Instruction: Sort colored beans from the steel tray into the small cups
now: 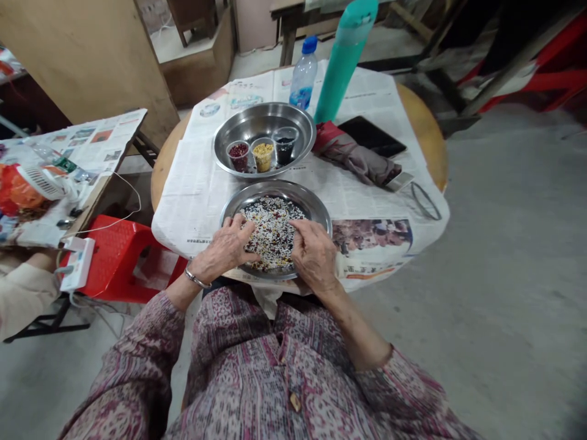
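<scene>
A round metal tray [321, 215] close to my body holds a mix of small white, black, yellow and dark red bead-like pieces [273, 235]. My left hand [232, 241] rests over its left side, thumb and fingers apart, fingertips at the pieces. On the right side, my right hand [314, 249] has its thumb and forefinger pinched together just above the pieces. Whatever lies in that pinch is too small to see. Behind stands a deeper metal basin [263, 113] with three clear cups: dark red pieces [239, 156], yellow pieces [263, 154] and black pieces [285, 146].
Newspaper [192, 183] covers the round wooden table [424, 134]. Behind the basin stand a plastic bottle [303, 76] and a tall green bottle [343, 64]. A folded umbrella [358, 156] and a dark tablet [373, 135] lie right. A red stool [119, 256] and a person's sleeve [25, 296] are left.
</scene>
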Motion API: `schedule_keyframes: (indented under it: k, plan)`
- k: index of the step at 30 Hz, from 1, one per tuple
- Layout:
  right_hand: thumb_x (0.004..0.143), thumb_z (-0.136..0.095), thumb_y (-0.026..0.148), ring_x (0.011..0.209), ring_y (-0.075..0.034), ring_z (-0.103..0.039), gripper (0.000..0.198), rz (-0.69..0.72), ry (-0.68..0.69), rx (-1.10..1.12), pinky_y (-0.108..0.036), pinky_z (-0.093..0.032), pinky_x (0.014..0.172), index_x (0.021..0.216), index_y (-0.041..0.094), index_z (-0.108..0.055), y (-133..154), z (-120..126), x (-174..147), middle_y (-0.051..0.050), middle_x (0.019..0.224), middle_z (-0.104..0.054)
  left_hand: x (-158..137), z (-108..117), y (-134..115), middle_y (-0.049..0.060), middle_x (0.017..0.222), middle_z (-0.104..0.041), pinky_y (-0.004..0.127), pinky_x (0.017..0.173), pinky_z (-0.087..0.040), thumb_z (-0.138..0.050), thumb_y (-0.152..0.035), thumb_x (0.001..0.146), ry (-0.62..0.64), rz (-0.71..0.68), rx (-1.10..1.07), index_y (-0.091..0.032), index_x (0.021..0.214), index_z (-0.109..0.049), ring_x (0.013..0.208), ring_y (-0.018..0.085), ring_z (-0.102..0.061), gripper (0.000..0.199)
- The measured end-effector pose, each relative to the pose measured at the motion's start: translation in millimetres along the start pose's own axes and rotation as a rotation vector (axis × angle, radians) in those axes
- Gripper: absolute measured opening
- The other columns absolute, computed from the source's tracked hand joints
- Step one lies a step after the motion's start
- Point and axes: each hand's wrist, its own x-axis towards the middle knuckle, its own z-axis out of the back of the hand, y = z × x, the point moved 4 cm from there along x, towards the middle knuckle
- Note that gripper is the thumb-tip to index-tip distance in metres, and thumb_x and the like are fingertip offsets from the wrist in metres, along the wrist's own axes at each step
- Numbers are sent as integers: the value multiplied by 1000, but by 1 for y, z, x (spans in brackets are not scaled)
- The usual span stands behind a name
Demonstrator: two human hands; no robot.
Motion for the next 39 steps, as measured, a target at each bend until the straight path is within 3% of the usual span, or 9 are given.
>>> schedule_keyframes:
  k: [3, 7, 11, 19, 23, 26, 28, 33, 39]
  plan:
    - [94, -41, 12, 102, -24, -65, 31, -1, 4, -4, -45, -54, 94, 112, 15, -67, 0, 0, 0, -13, 107, -72, -2, -7, -2, 13, 120, -50, 41, 83, -52, -79, -40, 79, 82, 51, 24, -17, 116, -48, 106, 30, -52, 54]
    - [94, -42, 13, 102, -23, -65, 32, -27, 10, -3, -45, -53, 94, 113, 18, -67, -1, -2, 0, -11, 107, -72, 0, -17, -10, 10, 114, -53, 39, 88, -51, -67, -18, 87, 73, -18, -101, -16, 114, -46, 101, 24, -56, 34]
    - [93, -42, 13, 102, -22, -65, 32, -30, -4, -4, -43, -53, 94, 112, 18, -67, -1, -2, -1, -10, 107, -72, 8, -27, -13, 7, 108, -58, 39, 93, -50, -55, -7, 88, -16, -14, -319, -17, 107, -50, 103, 22, -58, 23]
    - [93, -38, 11, 104, -24, -64, 36, -31, -12, 20, -45, -53, 95, 116, 19, -65, -2, -1, -2, -11, 109, -71, 45, -26, -30, 6, 109, -62, 40, 100, -50, -56, -3, 83, -220, -128, -534, -17, 109, -55, 109, 21, -59, 30]
    - [92, -37, 11, 109, -24, -62, 40, -40, -29, 50, -45, -52, 97, 122, 19, -62, -1, 1, -1, -12, 115, -69, 47, -17, -27, 8, 125, -56, 42, 107, -46, -62, -9, 83, -252, -202, -465, -19, 123, -51, 121, 23, -52, 43]
    - [92, -37, 12, 111, -24, -61, 40, -42, -38, 61, -46, -52, 97, 123, 19, -62, -1, 2, -1, -12, 116, -68, 39, -16, -23, 9, 142, -46, 51, 110, -42, -74, -23, 79, -129, -242, -295, -23, 135, -46, 132, 31, -42, 62]
    - [92, -37, 12, 111, -24, -61, 40, -44, -38, 65, -47, -52, 97, 123, 19, -62, -2, 2, -1, -12, 116, -68, 36, -19, -23, 9, 148, -42, 54, 109, -41, -75, -28, 80, -39, -261, -194, -26, 136, -47, 134, 33, -38, 63]
    - [91, -40, 10, 109, -24, -62, 38, -35, -22, 45, -46, -52, 97, 120, 18, -64, -2, 0, -1, -12, 114, -70, 48, -26, -17, 7, 118, -59, 39, 100, -48, -52, -9, 91, -40, -235, -144, -19, 117, -62, 111, 22, -55, 30]
    - [91, -39, 10, 105, -24, -63, 37, -26, 8, 3, -44, -52, 94, 116, 16, -65, -2, -1, -1, -12, 111, -71, 57, -25, 6, 6, 103, -66, 34, 92, -50, -40, -3, 94, -223, -99, -205, -18, 115, -63, 98, 18, -61, 35]
